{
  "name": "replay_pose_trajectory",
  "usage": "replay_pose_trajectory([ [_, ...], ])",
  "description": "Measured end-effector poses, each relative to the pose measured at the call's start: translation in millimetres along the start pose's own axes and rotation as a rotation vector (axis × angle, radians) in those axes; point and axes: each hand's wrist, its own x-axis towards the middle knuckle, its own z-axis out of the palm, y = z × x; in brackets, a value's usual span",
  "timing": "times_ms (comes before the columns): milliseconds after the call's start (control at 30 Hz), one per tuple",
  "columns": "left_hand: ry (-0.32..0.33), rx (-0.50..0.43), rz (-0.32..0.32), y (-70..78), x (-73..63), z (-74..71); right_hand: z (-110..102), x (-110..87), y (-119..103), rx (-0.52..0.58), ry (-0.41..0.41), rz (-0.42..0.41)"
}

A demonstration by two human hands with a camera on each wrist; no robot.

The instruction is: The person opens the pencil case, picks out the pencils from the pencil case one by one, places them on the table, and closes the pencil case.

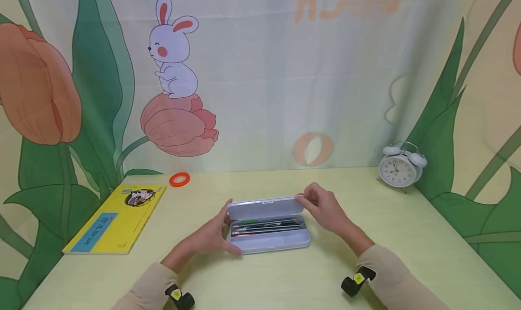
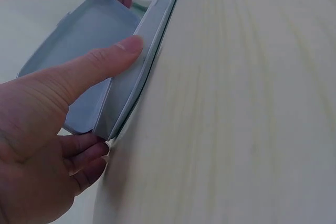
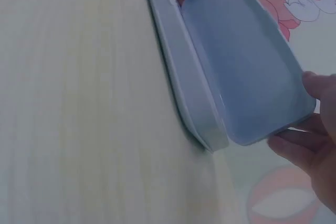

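Observation:
A pale grey-blue pencil case point(image 1: 294, 243) lies with its hinged lid point(image 1: 266, 209) raised at the back. Several pencils or pens point(image 1: 266, 227), one with green and one with red, fill its long compartment. My left hand point(image 1: 209, 235) grips the case's left end; in the left wrist view the thumb point(image 2: 113, 59) lies along the front wall and the other fingers curl at the end. With thumb and fingers my right hand point(image 1: 325, 210) pinches the lid's upper right corner. The lid's inside point(image 3: 247, 56) shows bare in the right wrist view.
At the left lies a yellow book point(image 1: 118, 224) with a blue panel. An orange-red ring point(image 1: 179, 179), like a tape roll, sits behind it. A white twin-bell alarm clock point(image 1: 399, 169) stands at the back right, before a printed curtain point(image 1: 252, 97).

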Motion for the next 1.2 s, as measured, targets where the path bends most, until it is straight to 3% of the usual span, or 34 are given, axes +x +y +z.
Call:
replay_pose_trajectory([
  [133,-0.013,-0.022,0.025,0.1,-0.7,-1.2,1,0.1,-1,-0.089,0.106,-0.088],
  [233,-0.011,-0.023,0.033,0.0,-0.5,-1.8,0,-0.6,0,-0.136,0.115,-0.112],
  [367,0.007,-0.006,0.007,0.1,-0.2,-1.9,-1,-2.4,4,-0.160,-0.021,-0.087],
  [567,0.028,-0.018,-0.032,0.0,-0.6,-2.4,-1,-6.5,9,-0.247,-0.338,0.068],
  [667,0.034,-0.034,-0.050,-0.2,-0.5,-2.9,0,-9.5,7,-0.298,-0.453,0.114],
  [767,0.043,-0.039,-0.068,-0.5,0.5,-3.2,3,-12.1,5,-0.361,-0.506,0.131],
  [1033,0.039,-0.028,-0.075,-1.9,1.4,-3.8,7,-16.0,6,-0.511,-0.552,0.148],
  [1200,0.034,-0.029,-0.077,-3.1,0.8,-4.1,7,-16.6,3,-0.589,-0.564,0.107],
])
